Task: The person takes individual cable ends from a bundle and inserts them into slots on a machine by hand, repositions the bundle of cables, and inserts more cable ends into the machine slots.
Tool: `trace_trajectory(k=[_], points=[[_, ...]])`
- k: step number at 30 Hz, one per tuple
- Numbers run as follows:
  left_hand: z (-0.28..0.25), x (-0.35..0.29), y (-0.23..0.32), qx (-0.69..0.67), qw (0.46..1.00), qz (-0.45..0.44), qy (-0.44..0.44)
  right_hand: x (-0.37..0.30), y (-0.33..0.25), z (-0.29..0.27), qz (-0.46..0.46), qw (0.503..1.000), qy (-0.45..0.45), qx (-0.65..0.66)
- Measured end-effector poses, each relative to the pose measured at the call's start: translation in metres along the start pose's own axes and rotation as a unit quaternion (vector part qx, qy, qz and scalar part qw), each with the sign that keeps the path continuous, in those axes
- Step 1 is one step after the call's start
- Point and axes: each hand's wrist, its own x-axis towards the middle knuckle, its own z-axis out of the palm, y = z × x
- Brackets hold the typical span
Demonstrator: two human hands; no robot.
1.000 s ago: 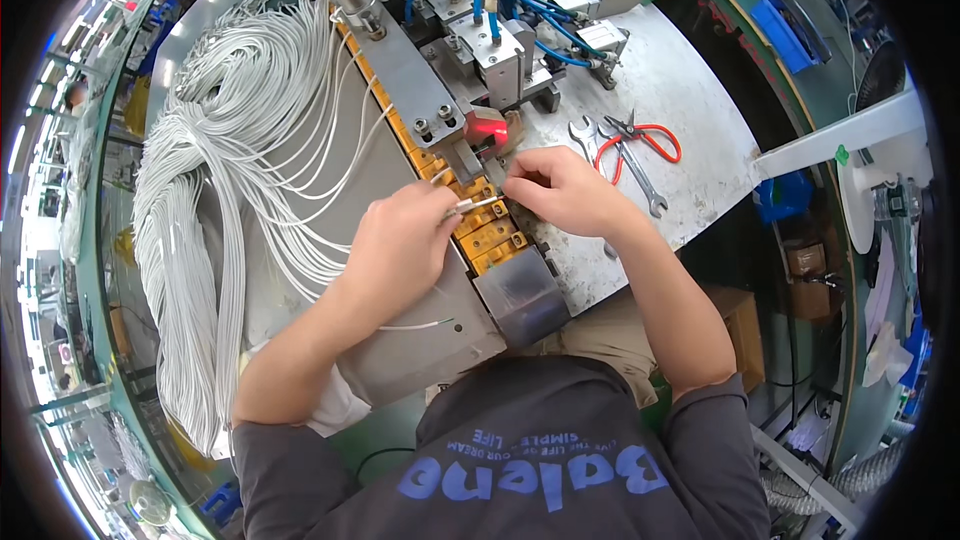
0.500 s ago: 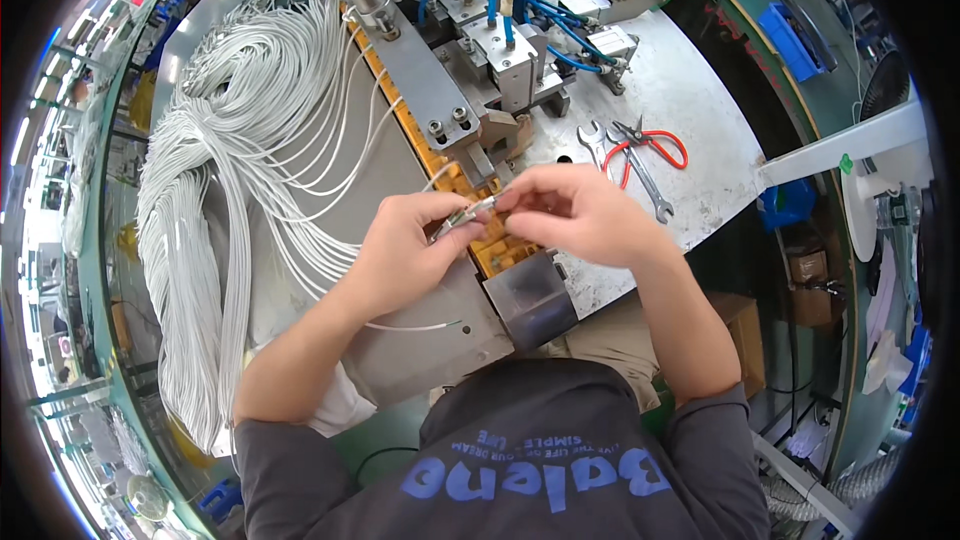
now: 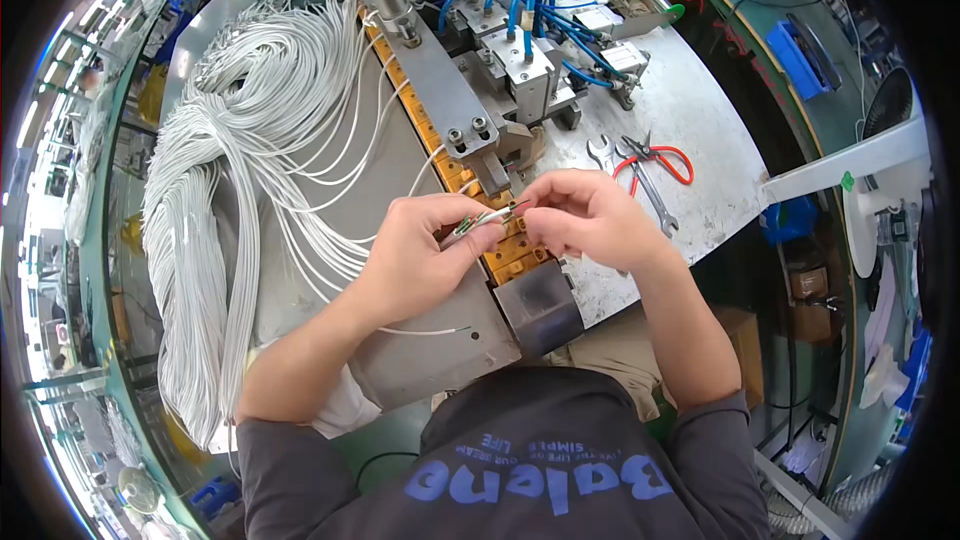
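Observation:
My left hand is closed around the ends of white cables, gripping them between thumb and fingers. Thin coloured cores show at the cable tips, with small green and dark bits near my left fingertips. Just right of it, my right hand is closed in a pinch at the thin dark and red wires that stick out of one cable. Below both hands runs a yellow-orange slotted rail, with several cables lying across it. One loose white cable with a bare end lies on the grey plate under my left wrist.
A large bundle of white cables covers the left side. Beyond my hands stands a metal pneumatic machine with blue hoses. To the right lie red-handled pliers and wrenches. A dark metal block ends the rail.
The view has shifted slightly, moving the scene to the right. My right fingertips are a little further off the cable end, and thin wires now show between the hands.

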Motion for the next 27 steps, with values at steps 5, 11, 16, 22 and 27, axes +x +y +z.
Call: trace_trajectory(k=[5, 11, 16, 22, 27], points=[[-0.001, -0.002, 0.000, -0.061, 0.992, -0.084, -0.071, -0.002, -0.001, 0.003, -0.015, 0.999, -0.011, -0.032], [0.002, 0.000, 0.002, -0.029, 0.992, -0.074, -0.097, -0.009, -0.003, 0.013, -0.042, 0.988, 0.043, -0.146], [0.009, -0.004, -0.001, -0.002, 0.998, -0.060, -0.029, -0.004, -0.002, 0.022, -0.028, 0.990, 0.075, -0.118], [0.011, -0.007, -0.001, -0.098, 0.994, -0.032, -0.025, 0.000, 0.007, 0.013, -0.022, 0.999, 0.009, -0.045], [0.008, -0.006, 0.001, -0.138, 0.988, -0.052, -0.042, -0.003, -0.006, 0.010, -0.011, 0.999, -0.022, -0.048]])
